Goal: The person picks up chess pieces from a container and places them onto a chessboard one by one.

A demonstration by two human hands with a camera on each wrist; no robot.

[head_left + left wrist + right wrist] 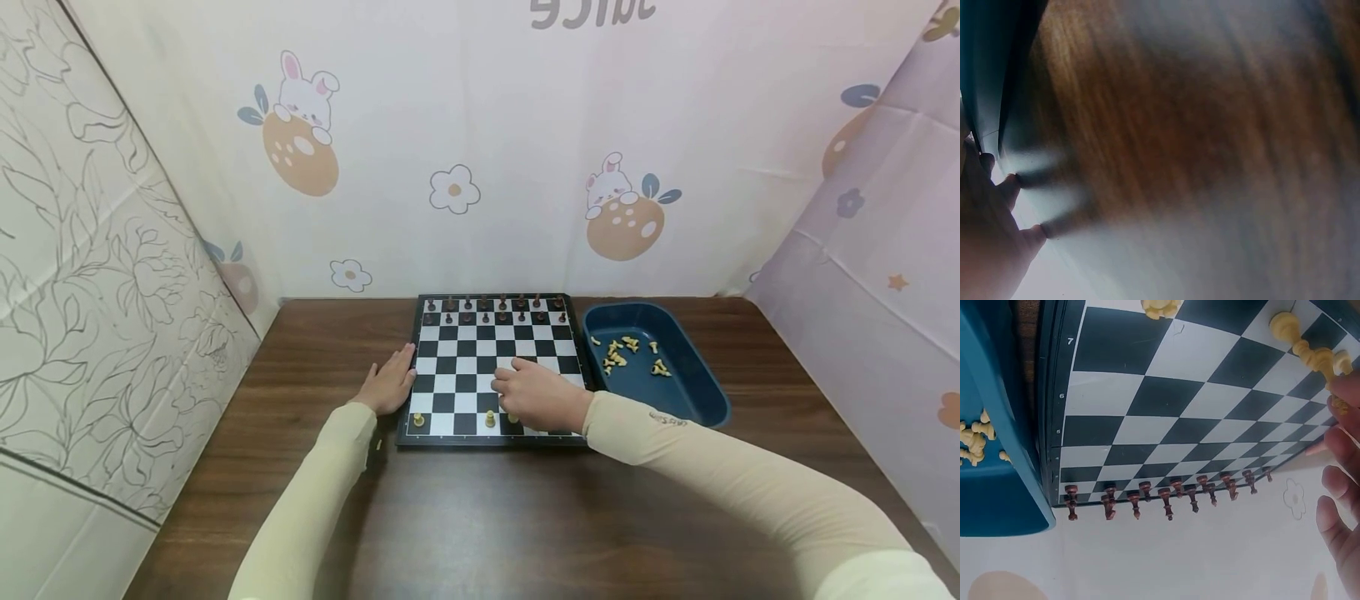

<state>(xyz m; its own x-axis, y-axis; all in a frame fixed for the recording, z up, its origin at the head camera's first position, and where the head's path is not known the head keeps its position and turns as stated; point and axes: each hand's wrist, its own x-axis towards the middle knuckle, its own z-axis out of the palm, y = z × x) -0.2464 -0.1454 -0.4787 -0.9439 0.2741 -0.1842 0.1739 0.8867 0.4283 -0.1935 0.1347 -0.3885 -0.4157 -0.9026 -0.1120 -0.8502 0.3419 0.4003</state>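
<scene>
My right hand (542,397) is above the near half of the chessboard (465,383). Its thumb and fingertip pinch a tall cream chess piece (1304,344) by the top, with the wide base tilted toward the camera in the right wrist view. Cream pieces stand along the near rows: one in the left corner (418,420), another (491,419) near the middle, and one partly hidden under the right hand (513,417). My left hand (387,384) lies with extended fingers against the board's left edge; its fingertips (1035,232) show in the left wrist view.
Dark brown chess pieces (485,317) fill the two far rows. A blue tray (690,379) right of the board holds several loose cream pieces (617,354). The brown wooden table (480,525) meets a patterned wall covering (390,242) behind.
</scene>
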